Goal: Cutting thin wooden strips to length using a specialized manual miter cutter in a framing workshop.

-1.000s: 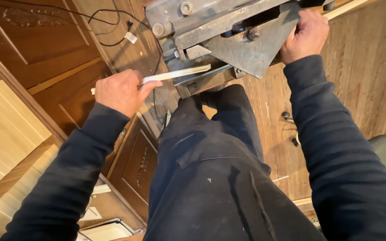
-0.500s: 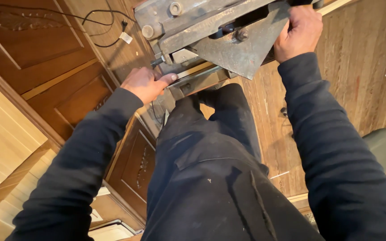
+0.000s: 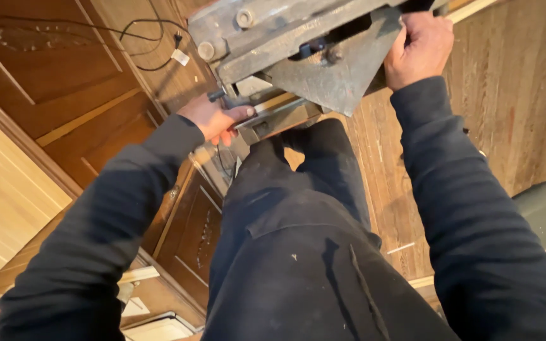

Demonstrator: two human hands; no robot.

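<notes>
The right hand [image 3: 419, 45] is curled tightly over the upper edge of a heavy grey metal machine [image 3: 298, 47], gripping it beside the big triangular steel plate [image 3: 339, 79] that slopes down to the hand's left. The left hand [image 3: 213, 120] sits lower, at the machine's underside, with its fingers closed loosely and the thumb pressed flat along a pale wooden strip [image 3: 273, 108], which runs out from the thumb into the machine, under the plate. Just above this hand a small black knob [image 3: 216, 95] sticks out of the machine's body. Whether the fingers wrap fully around the strip cannot be seen. Farther above the left hand, a black cord [image 3: 134, 28] with a white tag [image 3: 181, 57] trails across dark carved wooden panels [image 3: 52, 82]. Below both hands are the person's dark trousers [image 3: 298, 240], and past the right forearm lies a plank floor [image 3: 513, 113].
</notes>
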